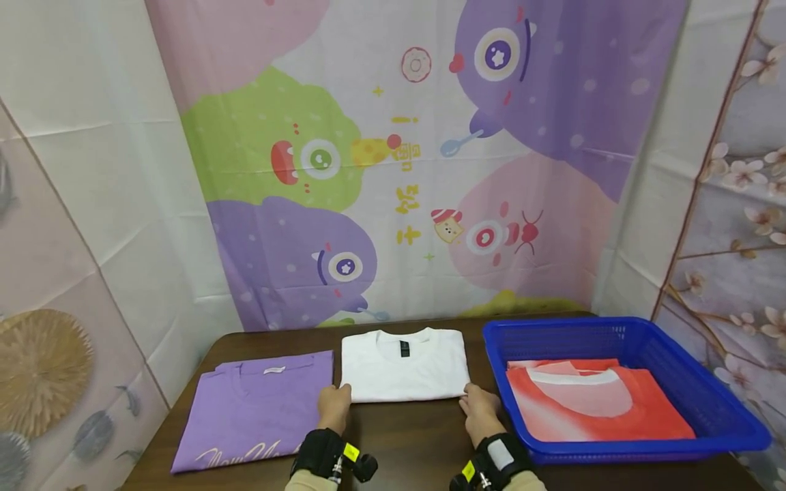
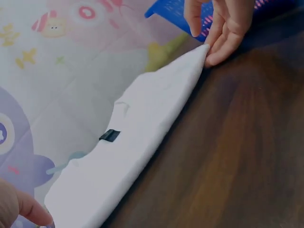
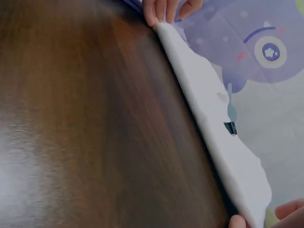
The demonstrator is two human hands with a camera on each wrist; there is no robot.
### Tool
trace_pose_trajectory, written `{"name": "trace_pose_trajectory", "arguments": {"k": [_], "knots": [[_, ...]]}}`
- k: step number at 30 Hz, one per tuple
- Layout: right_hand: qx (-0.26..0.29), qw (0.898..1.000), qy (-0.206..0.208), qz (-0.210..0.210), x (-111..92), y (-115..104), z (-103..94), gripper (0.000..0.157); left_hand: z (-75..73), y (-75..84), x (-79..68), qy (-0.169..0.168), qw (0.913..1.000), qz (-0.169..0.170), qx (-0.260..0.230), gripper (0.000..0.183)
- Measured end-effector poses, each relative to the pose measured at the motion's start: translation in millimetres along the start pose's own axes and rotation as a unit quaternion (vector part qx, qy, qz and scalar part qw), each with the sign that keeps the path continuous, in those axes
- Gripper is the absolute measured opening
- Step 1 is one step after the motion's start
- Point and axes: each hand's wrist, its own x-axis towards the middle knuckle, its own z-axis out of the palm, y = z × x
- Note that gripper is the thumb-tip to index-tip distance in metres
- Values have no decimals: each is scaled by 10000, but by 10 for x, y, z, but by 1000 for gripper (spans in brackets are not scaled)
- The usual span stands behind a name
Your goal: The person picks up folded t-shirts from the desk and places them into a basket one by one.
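Note:
A folded white T-shirt (image 1: pixel 402 372) with a black neck label lies on the brown table, collar toward the backdrop. At its near left corner my left hand (image 1: pixel 334 407) grips the edge; in the right wrist view the fingers of that left hand (image 3: pixel 166 9) meet the shirt's corner. My right hand (image 1: pixel 482 412) holds the near right corner, and the left wrist view shows this right hand (image 2: pixel 228 31) with fingertips at the shirt's tip. The shirt's front edge stretches straight between both hands.
A folded purple T-shirt (image 1: pixel 258 412) with pale lettering lies left of the white one. On the right stands a blue plastic basket (image 1: pixel 651 450) with a folded red-and-pink shirt (image 1: pixel 651 406) inside. A cartoon-printed curtain (image 1: pixel 399 286) hangs behind the wooden table (image 1: pixel 405 443).

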Motion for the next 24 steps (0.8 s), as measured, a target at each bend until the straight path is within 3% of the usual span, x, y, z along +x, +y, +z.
{"name": "trace_pose_trajectory", "arguments": {"k": [4,7,13,16,21,24], "knots": [[132,9995,-240,172,38,27,45,57,-9,30,44,-113,9990,-390,-182,51],[239,9981,-470,306,71,35,68,60,3,56,54,-120,9958,-657,-622,52],[415,9969,-519,425,154,17,89,58,32,100,55,-309,9726,-1197,-1971,67],[402,9964,-590,450,172,13,83,57,53,67,59,-161,9622,-1372,-2349,68],[305,9969,-616,382,174,28,58,54,186,-191,199,181,9452,-1228,-3021,59],[275,9971,-589,396,169,38,48,54,224,-298,243,144,9413,-1125,-3179,55]]}}
